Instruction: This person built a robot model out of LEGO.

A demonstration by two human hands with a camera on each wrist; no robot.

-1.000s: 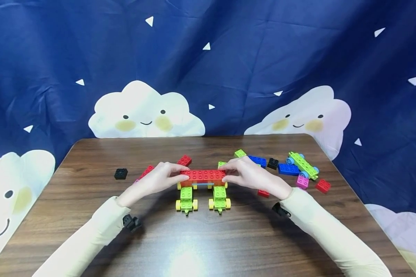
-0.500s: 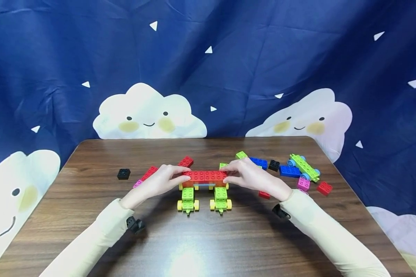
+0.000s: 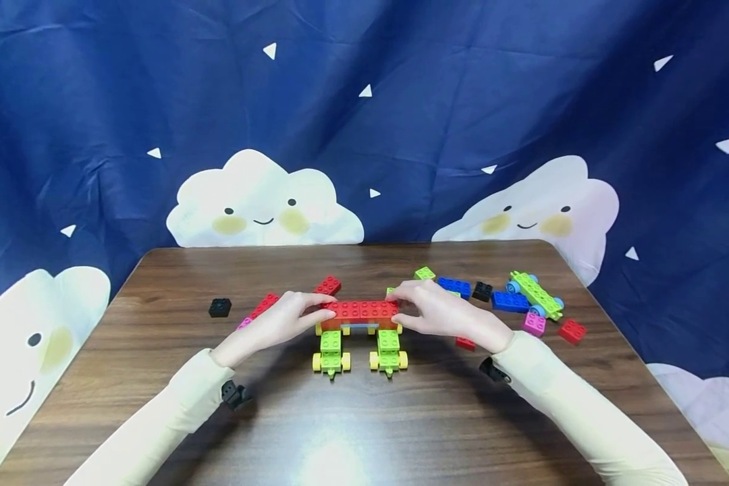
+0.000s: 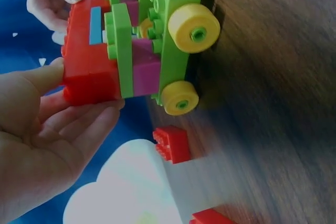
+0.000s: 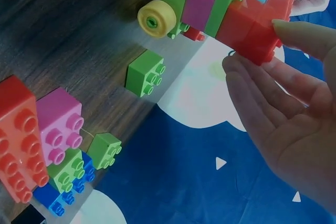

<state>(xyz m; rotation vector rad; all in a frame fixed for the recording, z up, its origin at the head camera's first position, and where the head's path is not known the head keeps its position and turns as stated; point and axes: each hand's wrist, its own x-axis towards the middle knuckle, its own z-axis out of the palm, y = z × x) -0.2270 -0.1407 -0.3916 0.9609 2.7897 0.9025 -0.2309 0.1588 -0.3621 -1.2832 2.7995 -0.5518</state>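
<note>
Two small cars with green bases [image 3: 331, 362] and yellow wheels [image 4: 194, 28] stand side by side on the table, bridged by a row of red building bricks [image 3: 361, 310]. My left hand [image 3: 287, 317] pinches the left end of that row between thumb and fingers. At the opposite end, my right hand [image 3: 434, 308] has the same kind of grip. Beneath the red row, the left wrist view shows a light blue piece [image 4: 95, 25], green plates [image 4: 124, 51] and a purple brick [image 4: 146, 66] stacked on a wheeled base.
Behind the right hand lie blue bricks [image 3: 510, 302], a black brick [image 3: 482, 291], a pink brick [image 3: 534, 323], a red brick [image 3: 573, 331] and a green wheeled base [image 3: 537, 295] with blue wheels. A black brick [image 3: 220, 308] and a red brick [image 3: 264, 305] lie on the left.
The whole head view has shifted slightly right and down. Both hands keep the same hold on the red bricks.
</note>
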